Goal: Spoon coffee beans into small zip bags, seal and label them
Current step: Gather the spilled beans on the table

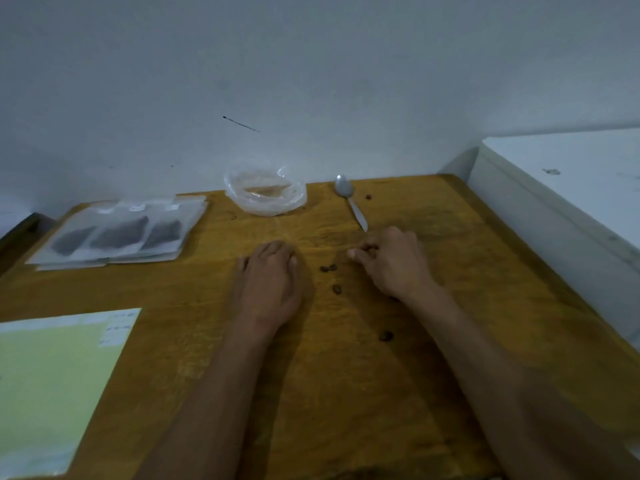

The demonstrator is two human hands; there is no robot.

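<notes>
My left hand (268,278) rests palm down on the wooden table (450,271), its fingers loosely bent; what lies under it is hidden. My right hand (391,261) is just right of it, fingers curled towards the thumb, and seems to pinch a coffee bean. Loose coffee beans (328,268) lie between and below the hands. A metal spoon (349,199) lies just beyond the right hand. A crumpled clear plastic bag (266,192) sits at the table's far edge. Three filled zip bags (117,233) lie side by side at the far left.
A yellow-green label sheet (59,375) with a few white labels lies at the near left. A white appliance or cabinet (561,202) stands against the table's right side. A grey wall runs behind the table. One stray bean (368,196) lies near the spoon bowl.
</notes>
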